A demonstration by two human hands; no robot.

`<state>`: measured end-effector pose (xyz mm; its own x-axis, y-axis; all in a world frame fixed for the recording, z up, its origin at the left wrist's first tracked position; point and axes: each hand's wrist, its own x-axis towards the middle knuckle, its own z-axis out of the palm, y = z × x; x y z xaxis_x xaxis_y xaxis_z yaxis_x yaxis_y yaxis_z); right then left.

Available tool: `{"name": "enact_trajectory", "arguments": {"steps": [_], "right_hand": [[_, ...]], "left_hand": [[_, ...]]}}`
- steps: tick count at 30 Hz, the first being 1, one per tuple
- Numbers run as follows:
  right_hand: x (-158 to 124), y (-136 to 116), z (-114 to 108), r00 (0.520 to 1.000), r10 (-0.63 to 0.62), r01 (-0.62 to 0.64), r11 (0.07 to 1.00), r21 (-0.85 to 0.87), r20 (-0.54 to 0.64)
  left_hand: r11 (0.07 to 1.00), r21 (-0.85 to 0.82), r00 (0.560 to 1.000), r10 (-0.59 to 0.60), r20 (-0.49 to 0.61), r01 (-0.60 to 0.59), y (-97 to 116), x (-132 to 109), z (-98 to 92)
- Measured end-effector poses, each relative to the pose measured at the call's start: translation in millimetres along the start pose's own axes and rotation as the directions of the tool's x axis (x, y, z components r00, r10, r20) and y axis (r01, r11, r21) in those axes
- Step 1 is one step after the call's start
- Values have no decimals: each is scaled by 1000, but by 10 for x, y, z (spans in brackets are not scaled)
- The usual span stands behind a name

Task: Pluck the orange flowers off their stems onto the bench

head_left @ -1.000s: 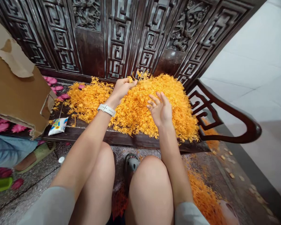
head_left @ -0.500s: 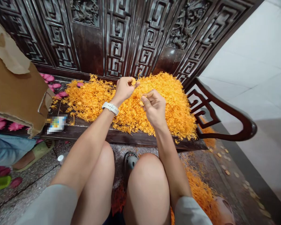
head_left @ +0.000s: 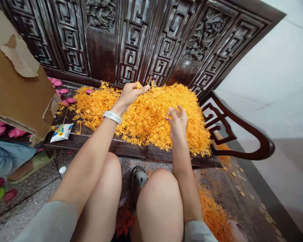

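Note:
A large heap of small orange-yellow flower-like pieces with thin stems (head_left: 146,117), apparently artificial, covers much of the dark wooden bench (head_left: 111,145). Above the back of this heap, my left hand (head_left: 132,94), with a pale watch band at the wrist, is closed in a pinch. A yellow flower piece (head_left: 138,85) shows at its fingers, and a thin curled stem sticks up by the fingertips. My right hand (head_left: 177,122) is over the right part of the heap, fingers spread and bent, with nothing visible in it.
A torn cardboard box (head_left: 20,87) stands on the left, pink flowers (head_left: 16,132) around it. A small white packet (head_left: 62,132) lies on the bench edge. The carved backrest (head_left: 101,50) and curved armrest (head_left: 257,141) bound the bench. Orange strands (head_left: 214,215) lie on the floor; another person's leg (head_left: 12,158) is at left.
My right hand has opened and moved right and down, away from my left hand. My left hand has shifted slightly left, still pinching a yellow piece. The view has tilted a little.

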<state>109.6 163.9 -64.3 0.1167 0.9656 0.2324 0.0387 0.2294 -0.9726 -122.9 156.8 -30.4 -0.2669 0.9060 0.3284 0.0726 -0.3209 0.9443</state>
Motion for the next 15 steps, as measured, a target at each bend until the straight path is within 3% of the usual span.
{"name": "enact_trajectory", "arguments": {"steps": [5, 10, 13, 15], "right_hand": [[-191, -251, 84, 949, -271, 294, 947, -133, 162], [-230, -258, 100, 862, -340, 472, 808, -352, 376], [-359, -337, 155, 757, -453, 611, 746, -266, 470], [-531, -524, 204, 655, -553, 662, 748, -39, 515]], "left_hand": [[999, 39, 984, -15, 176, 9, 2, -74, 29], [989, 121, 922, 31, 386, -84, -69, -75, 105], [967, 201, 949, 88, 304, -154, -192, -32, 135], [947, 272, 979, 133, 153, -171, -287, 18, 130]]}}
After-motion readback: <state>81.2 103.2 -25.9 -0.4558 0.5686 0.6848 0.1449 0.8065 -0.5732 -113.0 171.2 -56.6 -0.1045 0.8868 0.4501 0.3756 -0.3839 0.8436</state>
